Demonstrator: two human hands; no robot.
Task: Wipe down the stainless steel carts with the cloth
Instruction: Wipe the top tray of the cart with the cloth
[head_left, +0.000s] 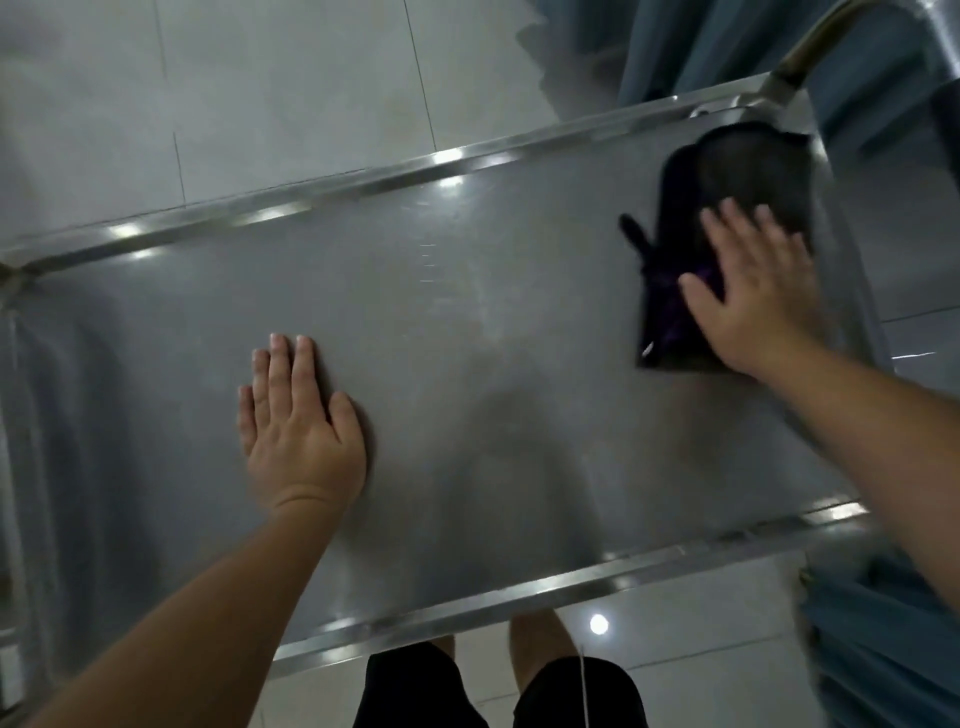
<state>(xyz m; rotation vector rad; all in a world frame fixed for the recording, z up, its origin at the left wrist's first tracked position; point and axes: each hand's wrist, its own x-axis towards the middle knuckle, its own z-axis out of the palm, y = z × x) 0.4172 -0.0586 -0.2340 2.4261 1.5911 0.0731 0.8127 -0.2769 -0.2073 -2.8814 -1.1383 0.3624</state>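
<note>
On the cart (467, 322) top, both flat hands press: right hand (753, 306) on cloth (675, 322) (dark), left hand (301, 431) bare.

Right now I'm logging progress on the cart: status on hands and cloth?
Left hand flat on cart top, bracing. Right hand pressing dark cloth flat at the right end. Nothing else on the surface.

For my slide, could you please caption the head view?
Right hand presses dark cloth on steel cart; left hand rests flat.
</note>
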